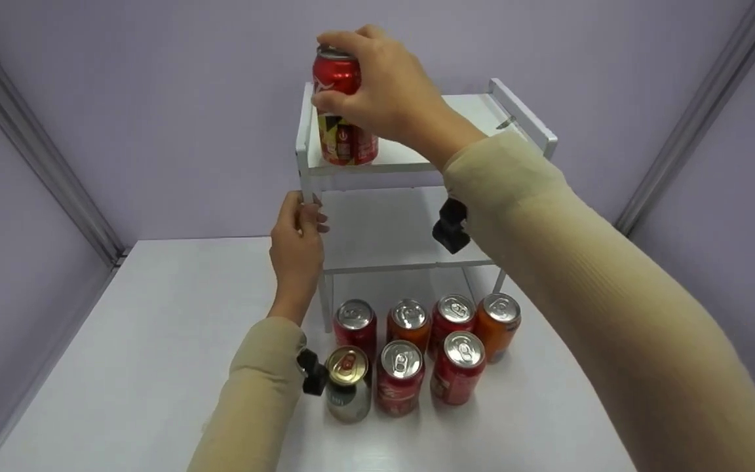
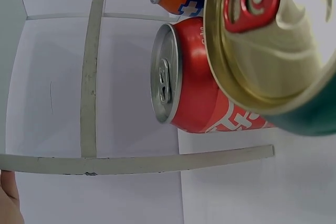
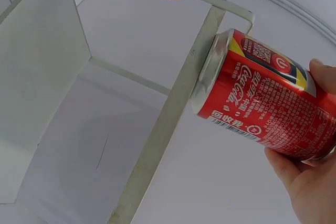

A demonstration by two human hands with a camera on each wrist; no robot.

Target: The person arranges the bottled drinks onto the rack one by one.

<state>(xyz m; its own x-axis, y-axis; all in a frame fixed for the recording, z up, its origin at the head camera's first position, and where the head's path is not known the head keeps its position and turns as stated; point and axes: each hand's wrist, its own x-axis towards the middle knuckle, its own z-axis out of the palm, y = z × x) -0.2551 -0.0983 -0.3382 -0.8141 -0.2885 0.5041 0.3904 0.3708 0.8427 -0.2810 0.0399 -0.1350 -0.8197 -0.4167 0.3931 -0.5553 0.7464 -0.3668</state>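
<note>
Right hand (image 1: pixel 387 85) with grip on 1 red can (image 1: pixel 346 143), long axis vertical, top up; left hand (image 1: pixel 297 246) round rack post (image 1: pixel 306 180)

Left sleeve (image 1: pixel 246 400) and right sleeve (image 1: pixel 600 295): long, pale cream, creased. Left fitting (image 1: pixel 312 373) and right fitting (image 1: pixel 451 229): black, angular.

The held can (image 3: pixel 265 100) is mostly red, the rack (image 1: pixel 384 226) white.

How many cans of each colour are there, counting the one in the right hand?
Red cans: 5 (1 held in the right hand, 4 on the table)
Orange cans: 2
Green-and-grey can with a gold top: 1
Total: 8
</note>
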